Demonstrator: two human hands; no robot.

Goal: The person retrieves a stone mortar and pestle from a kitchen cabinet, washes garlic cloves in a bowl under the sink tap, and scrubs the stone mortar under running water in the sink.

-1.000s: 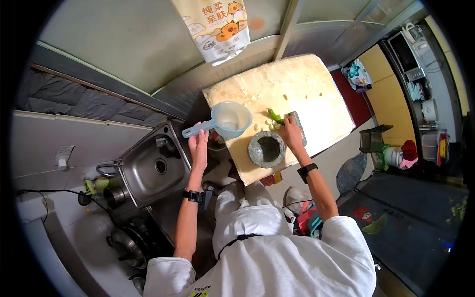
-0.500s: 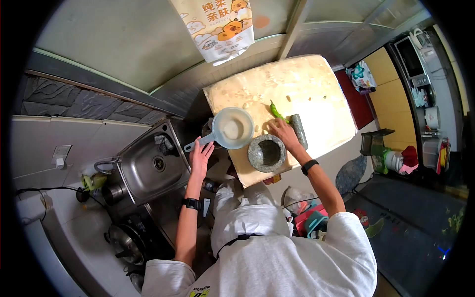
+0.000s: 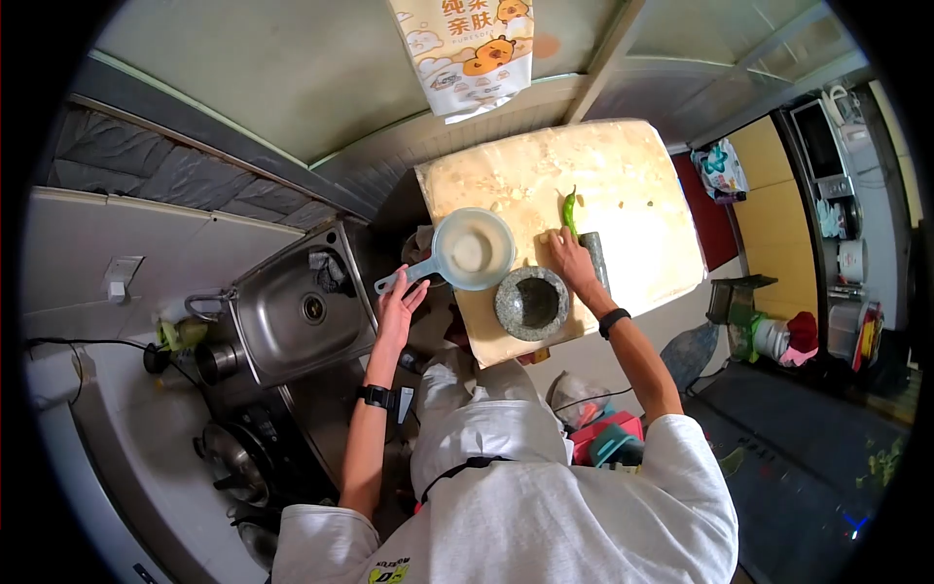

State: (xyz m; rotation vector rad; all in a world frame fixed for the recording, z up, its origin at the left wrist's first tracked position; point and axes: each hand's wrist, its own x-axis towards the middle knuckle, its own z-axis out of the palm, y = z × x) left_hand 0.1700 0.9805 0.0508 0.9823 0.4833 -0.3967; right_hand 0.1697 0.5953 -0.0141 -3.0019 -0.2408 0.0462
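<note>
My right hand (image 3: 572, 261) reaches over the table, its fingers closed at the near end of a long green chili pepper (image 3: 570, 209). Beside that hand lies a grey stone pestle (image 3: 594, 255). Closer to my body, a stone mortar (image 3: 531, 304) stands on the table, its bowl dark inside. My left hand (image 3: 397, 307), fingers spread, is at the handle of a pale blue plastic scoop (image 3: 473, 248). The scoop sits at the table's left side with its handle past the edge; something whitish shows inside.
Small pale pieces are scattered on the table (image 3: 467, 180). A steel sink (image 3: 277, 336) is to the left, with a pan (image 3: 233, 467) on the stove below it. A printed tissue pack (image 3: 472, 68) hangs beyond the table. Bags and a red bin (image 3: 603, 433) stand on the floor at right.
The view has shifted slightly. The chili has turned from slanting to pointing nearly straight away from me, with my right hand at its end. My left hand stays by the scoop handle.
</note>
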